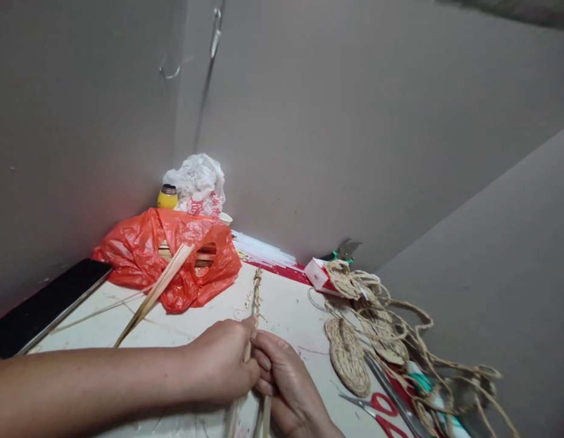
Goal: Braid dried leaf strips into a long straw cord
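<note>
A thin straw-coloured braid (257,291) runs up from my two hands over the white tabletop, its rough end pointing away from me. My left hand (224,359) is closed around the braid's lower part, fingers curled. Pressed close beside it, my right hand (286,380) pinches the strands from the right, thumb and fingers together. Loose pale strips (266,417) hang below my hands toward the near edge. More long strips (160,286) lean out of a red plastic bag (131,246) on the left.
A black phone (47,304) lies at the left. Behind the bag stand a yellow jar (167,197) and a white bag (199,179). White sticks (268,249) lie at the back. At right are coiled cord, a woven oval piece (348,359), red-handled scissors (377,410) and pliers (345,250).
</note>
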### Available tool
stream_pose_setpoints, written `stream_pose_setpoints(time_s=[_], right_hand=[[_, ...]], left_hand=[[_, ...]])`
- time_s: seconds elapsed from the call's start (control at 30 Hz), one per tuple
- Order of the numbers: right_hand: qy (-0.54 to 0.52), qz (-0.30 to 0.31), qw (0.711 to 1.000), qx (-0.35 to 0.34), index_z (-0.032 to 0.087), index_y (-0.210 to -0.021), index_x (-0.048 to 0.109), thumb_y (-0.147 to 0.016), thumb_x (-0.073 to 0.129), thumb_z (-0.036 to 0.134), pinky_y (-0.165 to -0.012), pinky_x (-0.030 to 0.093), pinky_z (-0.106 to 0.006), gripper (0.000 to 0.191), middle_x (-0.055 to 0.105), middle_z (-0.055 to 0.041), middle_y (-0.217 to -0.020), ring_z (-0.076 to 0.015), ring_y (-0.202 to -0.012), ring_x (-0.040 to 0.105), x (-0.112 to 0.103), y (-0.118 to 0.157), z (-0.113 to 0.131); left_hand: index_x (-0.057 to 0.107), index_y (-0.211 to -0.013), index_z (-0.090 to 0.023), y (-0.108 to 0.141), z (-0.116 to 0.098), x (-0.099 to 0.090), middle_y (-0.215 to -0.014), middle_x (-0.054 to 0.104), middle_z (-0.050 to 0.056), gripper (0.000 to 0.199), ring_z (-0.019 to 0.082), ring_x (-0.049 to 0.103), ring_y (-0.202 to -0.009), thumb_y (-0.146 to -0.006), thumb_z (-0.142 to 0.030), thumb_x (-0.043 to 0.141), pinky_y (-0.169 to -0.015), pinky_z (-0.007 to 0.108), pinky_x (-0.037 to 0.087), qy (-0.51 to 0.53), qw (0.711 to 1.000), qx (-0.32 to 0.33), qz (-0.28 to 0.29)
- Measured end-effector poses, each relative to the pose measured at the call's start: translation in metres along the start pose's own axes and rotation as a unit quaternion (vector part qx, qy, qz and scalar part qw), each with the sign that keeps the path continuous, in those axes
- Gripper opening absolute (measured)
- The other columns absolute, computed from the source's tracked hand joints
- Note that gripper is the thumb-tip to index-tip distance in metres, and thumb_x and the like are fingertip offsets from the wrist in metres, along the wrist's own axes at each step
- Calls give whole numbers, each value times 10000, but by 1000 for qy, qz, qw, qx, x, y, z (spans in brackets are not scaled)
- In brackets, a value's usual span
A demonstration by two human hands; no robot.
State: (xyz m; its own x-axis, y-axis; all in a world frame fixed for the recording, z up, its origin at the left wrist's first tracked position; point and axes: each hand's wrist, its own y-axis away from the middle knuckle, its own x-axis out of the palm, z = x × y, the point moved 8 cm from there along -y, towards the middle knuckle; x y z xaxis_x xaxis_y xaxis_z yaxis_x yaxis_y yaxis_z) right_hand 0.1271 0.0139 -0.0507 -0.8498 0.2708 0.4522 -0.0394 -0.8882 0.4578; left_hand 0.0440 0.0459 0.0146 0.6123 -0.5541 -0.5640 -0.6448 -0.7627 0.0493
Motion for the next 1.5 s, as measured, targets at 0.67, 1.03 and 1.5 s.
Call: stream_pose_setpoints(time_s=[0.67, 1.03, 1.5], right_hand=[[204, 79, 975, 30, 128, -640, 591, -644, 712, 353, -342, 65, -199, 256, 310, 116, -345, -15, -311, 145, -3, -2, 21], [417, 3, 904, -94, 168, -527, 429, -671, 688, 409, -435, 136, -217, 382, 288, 77, -488, -57, -470, 204, -5, 2, 41], [489, 51, 867, -84, 157, -611, 510, -826, 432, 352, -426, 236, -200, 300, 400, 52, -455, -75, -429, 314, 3, 13, 39]], left_hand=[[519, -518, -163, -33, 36, 18, -437, 393, -43, 186, 82, 283, -420, -646, -259, 424, -436, 240, 193, 225, 960, -103, 129], [470, -533, -193, -21, 35, 23, -359, 310, -88, 158, 57, 180, -298, -628, -310, 516, -341, 237, 107, 281, 931, -162, 169], [570, -537, -138, -31, 42, 28, -467, 466, -39, 210, 72, 323, -451, -633, -299, 475, -473, 233, 230, 219, 970, -70, 84]])
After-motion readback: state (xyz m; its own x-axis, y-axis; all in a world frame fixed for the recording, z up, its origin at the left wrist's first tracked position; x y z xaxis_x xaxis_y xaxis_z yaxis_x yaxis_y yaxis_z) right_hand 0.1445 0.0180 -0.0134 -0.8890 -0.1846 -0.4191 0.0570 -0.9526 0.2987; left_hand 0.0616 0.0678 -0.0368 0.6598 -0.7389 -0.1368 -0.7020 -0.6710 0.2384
